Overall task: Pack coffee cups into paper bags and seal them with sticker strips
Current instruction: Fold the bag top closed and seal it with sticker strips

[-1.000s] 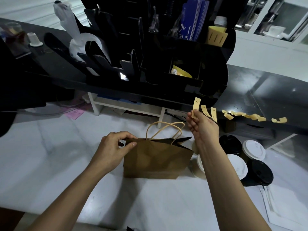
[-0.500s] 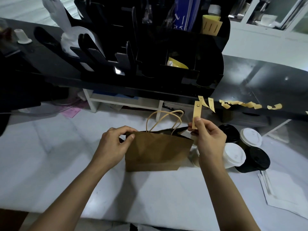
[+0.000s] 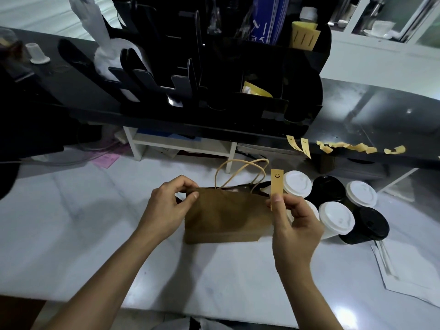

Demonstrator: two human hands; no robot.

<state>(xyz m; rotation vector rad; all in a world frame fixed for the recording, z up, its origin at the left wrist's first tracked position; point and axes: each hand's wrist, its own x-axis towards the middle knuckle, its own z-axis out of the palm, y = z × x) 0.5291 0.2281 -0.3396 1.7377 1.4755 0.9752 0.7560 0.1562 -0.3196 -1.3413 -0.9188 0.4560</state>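
A brown paper bag (image 3: 226,215) with looped paper handles stands on the white counter (image 3: 95,234). My left hand (image 3: 166,208) pinches the bag's top left corner. My right hand (image 3: 294,222) pinches the lower end of a yellow sticker strip (image 3: 276,181) with a smiley face, holding it upright by the bag's top right corner. Several coffee cups with white lids (image 3: 335,217) and black lids (image 3: 371,222) stand just right of the bag. More yellow sticker strips (image 3: 301,145) hang from the edge of the black shelf (image 3: 381,129).
A black organiser (image 3: 214,75) with slots, paper goods and yellow sleeves fills the shelf behind the bag. White paper sheets (image 3: 409,270) lie at the right on the counter. A pink slip (image 3: 106,160) and a white rack (image 3: 181,146) sit under the shelf.
My right hand pulled one sticker strip off the shelf edge and brought it down to the bag's top right corner. My left hand stayed on the bag's corner.
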